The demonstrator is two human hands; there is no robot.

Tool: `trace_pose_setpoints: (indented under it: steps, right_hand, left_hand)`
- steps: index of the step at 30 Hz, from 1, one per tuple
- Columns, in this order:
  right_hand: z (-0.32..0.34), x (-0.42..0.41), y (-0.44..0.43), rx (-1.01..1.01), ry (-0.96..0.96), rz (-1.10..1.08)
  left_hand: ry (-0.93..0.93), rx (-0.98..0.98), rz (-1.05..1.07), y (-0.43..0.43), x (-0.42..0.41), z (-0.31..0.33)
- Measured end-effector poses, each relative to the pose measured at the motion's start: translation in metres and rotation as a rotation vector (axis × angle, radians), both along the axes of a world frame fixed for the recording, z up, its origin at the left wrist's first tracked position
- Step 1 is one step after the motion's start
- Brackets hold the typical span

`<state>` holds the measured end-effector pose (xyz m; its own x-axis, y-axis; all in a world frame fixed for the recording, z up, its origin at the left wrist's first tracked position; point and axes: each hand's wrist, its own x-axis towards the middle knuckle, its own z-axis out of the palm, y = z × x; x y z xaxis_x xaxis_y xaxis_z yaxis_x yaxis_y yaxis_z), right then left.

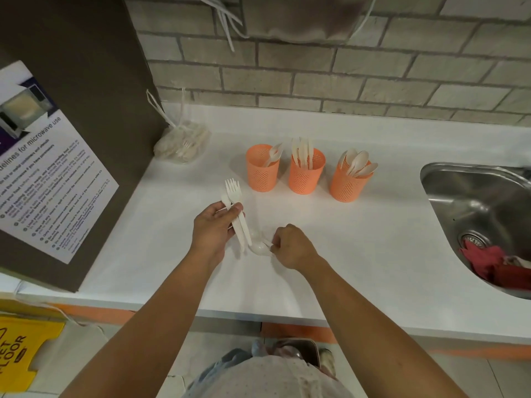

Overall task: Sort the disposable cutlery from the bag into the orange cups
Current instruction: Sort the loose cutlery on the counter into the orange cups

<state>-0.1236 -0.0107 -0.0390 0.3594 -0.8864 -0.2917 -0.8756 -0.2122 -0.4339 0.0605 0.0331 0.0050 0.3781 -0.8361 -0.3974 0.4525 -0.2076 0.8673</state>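
Reference for all positions: middle orange cup (pixel 306 175), standing on the white counter (pixel 373 239).

- Far left of it and below counter level: yellow floor sign (pixel 20 349), legible "ET FLOOR", the first letters cut off.
- Left of it, on the brown cabinet side: poster (pixel 48 168), heading reads "…delines for microwave use". The smaller numbered lines are too fine to read.
- Left of it and further back, against the cabinet: clear bag (pixel 182 145) with white cutlery inside, handles loose.
- Left of it and nearer the camera: left hand (pixel 212 228), fingers and thumb curled round a bundle of white cutlery (pixel 234 191). Fork tines point up toward the cups, handles point down past the palm.
- In front of it, nearer the camera: one white spoon (pixel 260 248), bowl just beside the bundle's handle ends. Whether it rests on the counter, I cannot tell.
- Right hand (pixel 293 248) is just right of the spoon, fingertips pinched on its handle.
- Left cup (pixel 262 173), just beside the reference: a few white pieces, type unclear.
- Reference cup: upright white pieces, probably knives.
- Right cup (pixel 349 182), just beside it: spoons, bowls up.
- Far right of it: steel sink (pixel 448 182), with a red cloth (pixel 488 262) lying by the drain.
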Motion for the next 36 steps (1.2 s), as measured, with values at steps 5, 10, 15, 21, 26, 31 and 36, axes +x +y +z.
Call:
trace_pose_setpoints:
  steps: [5,10,15,21,26,31,36]
  right_hand:
    - [0.002,-0.005,-0.005,-0.012,-0.189,-0.179]
    - [0.017,-0.024,-0.004,0.106,-0.307,-0.171]
    - [0.011,-0.030,0.009,0.166,-0.035,0.058]
    - [0.007,-0.017,0.014,0.124,0.054,0.138]
    - [0.008,-0.009,0.012,0.177,0.101,0.120]
    - [0.008,-0.015,0.010,0.167,0.030,0.068]
    - [0.023,-0.034,-0.009,0.085,-0.167,-0.069]
  left_hand:
    - [-0.009,0.010,-0.031,0.005,-0.005,-0.005]
    - [-0.013,0.039,-0.022,0.011,0.000,-0.010]
    - [-0.012,0.063,-0.031,0.015,-0.006,-0.015]
    - [-0.034,0.067,-0.058,0.017,-0.013,-0.016]
    - [-0.059,0.069,-0.059,0.017,-0.013,-0.017]
    - [-0.101,0.059,-0.066,0.017,-0.012,-0.015]
    - [-0.122,0.042,-0.080,0.007,-0.013,-0.010]
